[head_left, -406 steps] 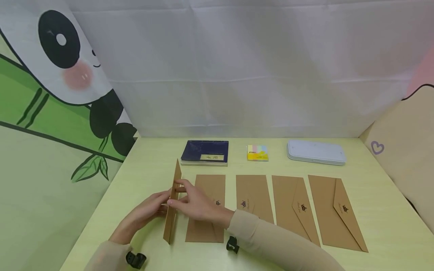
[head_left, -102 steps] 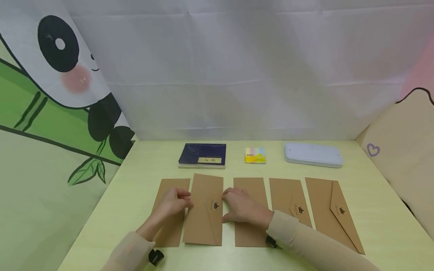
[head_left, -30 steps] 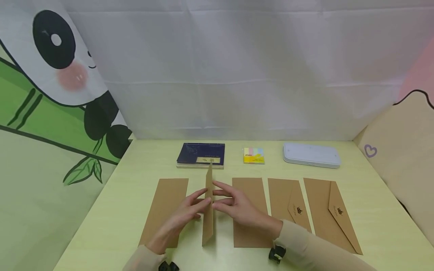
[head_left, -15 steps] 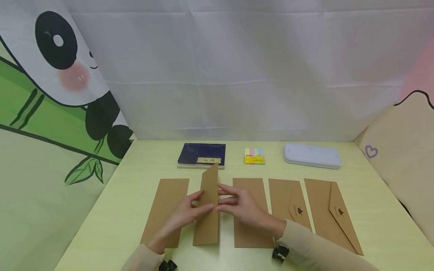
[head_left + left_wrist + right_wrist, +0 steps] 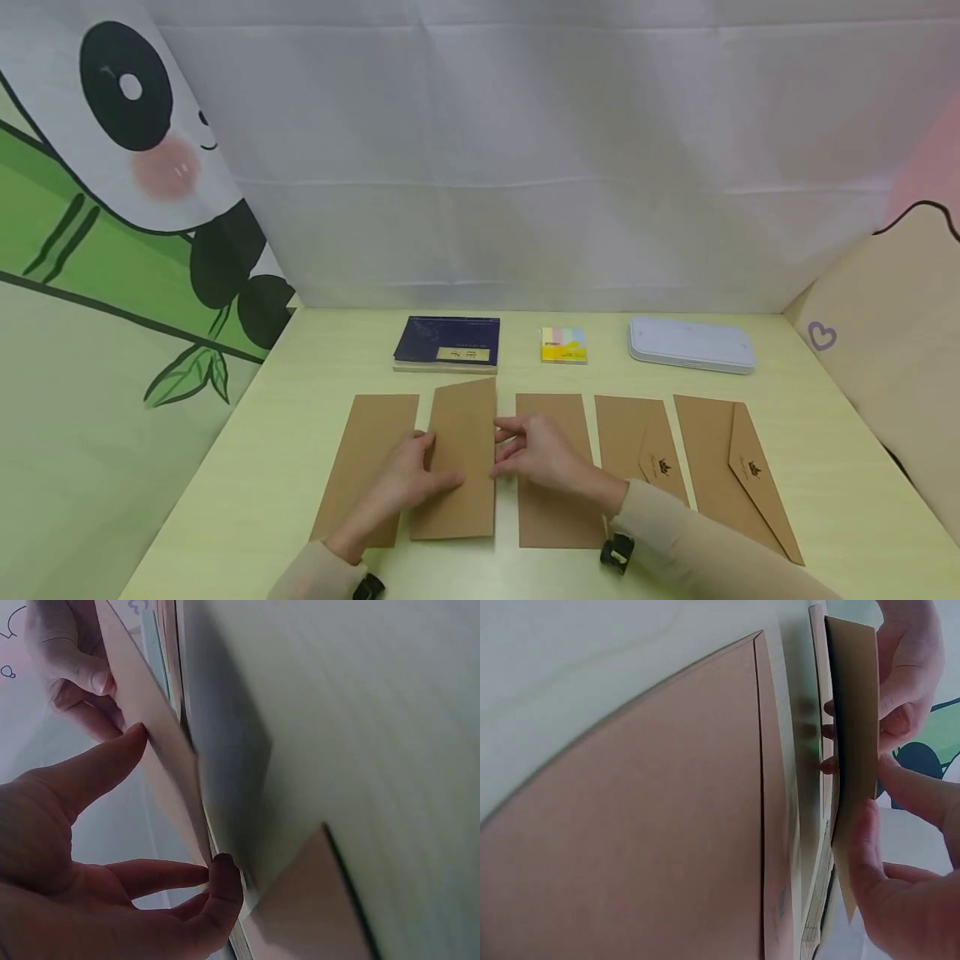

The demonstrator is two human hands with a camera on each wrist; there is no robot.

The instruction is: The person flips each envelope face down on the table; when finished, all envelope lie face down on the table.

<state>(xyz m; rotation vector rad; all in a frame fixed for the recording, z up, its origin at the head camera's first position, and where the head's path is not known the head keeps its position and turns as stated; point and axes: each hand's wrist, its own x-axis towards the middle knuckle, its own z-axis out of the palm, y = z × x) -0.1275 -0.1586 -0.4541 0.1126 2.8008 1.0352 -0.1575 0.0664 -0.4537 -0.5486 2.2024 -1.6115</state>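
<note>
A brown paper envelope (image 5: pixel 467 450) is held by both hands just off the table, plain face up and slightly tilted. My left hand (image 5: pixel 405 477) grips its left edge, thumb on top and fingers beneath, as the right wrist view also shows. On the opposite edge, my right hand (image 5: pixel 546 454) pinches the paper between thumb and fingers. In the left wrist view the envelope (image 5: pixel 154 712) is seen nearly edge-on above its shadow. Plain-faced envelopes lie on either side, one to the left (image 5: pixel 367 437) and one to the right (image 5: pixel 547 517), partly under the forearms.
Two envelopes with crown-printed flaps, one (image 5: pixel 626 433) beside the right sleeve and one (image 5: pixel 708 450) farther right, lie flat. Along the back stand a dark blue notebook (image 5: pixel 442 337), a sticky-note pack (image 5: pixel 564 344) and a pale tin case (image 5: pixel 690 343). A white cloth (image 5: pixel 525 167) hangs behind the table (image 5: pixel 225 500).
Lying crown side up earlier, the second envelope was stood on edge between both hands and turned leftward, its plain face now up. The left and middle envelopes also changed to plain side up.
</note>
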